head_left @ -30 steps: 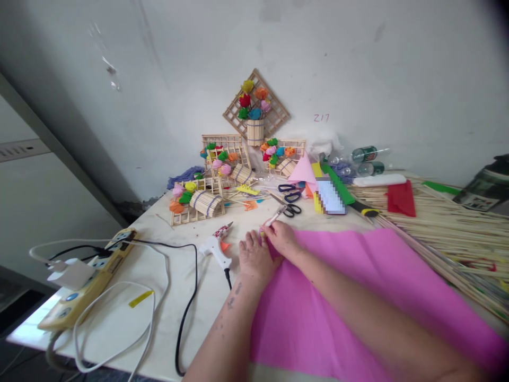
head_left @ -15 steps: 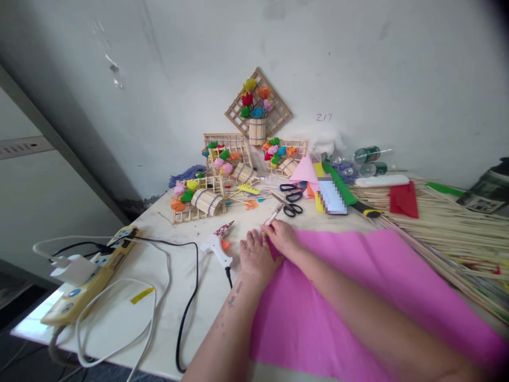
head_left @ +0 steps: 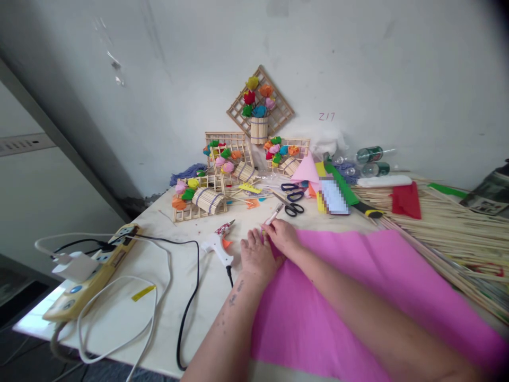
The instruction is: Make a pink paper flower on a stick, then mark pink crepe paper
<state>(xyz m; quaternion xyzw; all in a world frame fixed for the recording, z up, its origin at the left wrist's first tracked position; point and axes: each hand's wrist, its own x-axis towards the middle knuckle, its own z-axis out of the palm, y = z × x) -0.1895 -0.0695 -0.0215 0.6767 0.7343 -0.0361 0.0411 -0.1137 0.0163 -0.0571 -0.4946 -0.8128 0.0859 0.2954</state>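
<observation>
A large sheet of bright pink paper (head_left: 318,313) lies on the table under both my forearms. My left hand (head_left: 257,258) rests flat with fingers stretched out on the sheet's far left corner. Beside it, my right hand (head_left: 281,236) is closed around a slim white pen (head_left: 274,213), whose lower end points down at the paper's edge near my left fingertips. The exact tip is partly hidden by the fingers. Just beyond the pen lie dark-handled scissors (head_left: 294,210) and a second pair of scissors (head_left: 295,196).
A white glue gun (head_left: 218,246) with a black cord lies left of my hands. Further left are a yellow power strip (head_left: 93,278) and a looped white cable (head_left: 153,318). Stick lattices with paper flowers (head_left: 207,200) stand at the back. Thin wooden sticks (head_left: 445,233) cover the right side.
The scene sits slightly further right in the view, as the camera has turned a little. Both hands, the pen and the pink paper keep almost the same positions.
</observation>
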